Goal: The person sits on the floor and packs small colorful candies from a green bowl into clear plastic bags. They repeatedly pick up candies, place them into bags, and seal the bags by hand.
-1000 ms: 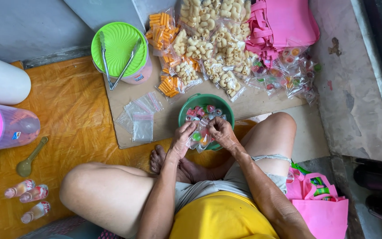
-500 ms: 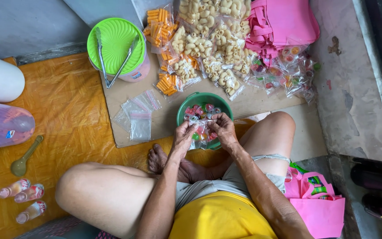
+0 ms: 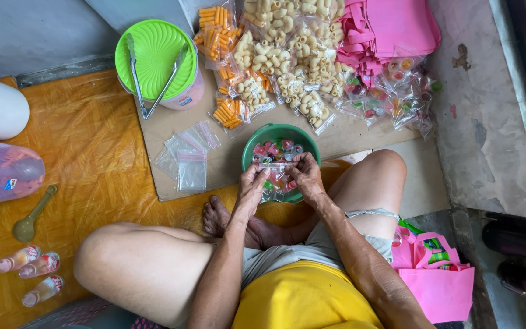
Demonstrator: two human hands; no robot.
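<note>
Both hands meet over the green bowl (image 3: 248,159); the left hand (image 3: 252,190) and right hand (image 3: 305,176) pinch the top edge of a small clear bag (image 3: 277,183) with coloured sweets inside (seemingly being sealed); loose sweets remain in the bowl; empty clear bags (image 3: 185,159) wait on the cardboard (image 3: 165,128); beyond lie many filled snack packs (image 3: 287,55), so the work looks well along.

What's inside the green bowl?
The green bowl holds small colourful jelly cups. Both hands, left hand and right hand, hold a small clear bag over it, hiding the bowl's near half and bottom.
</note>
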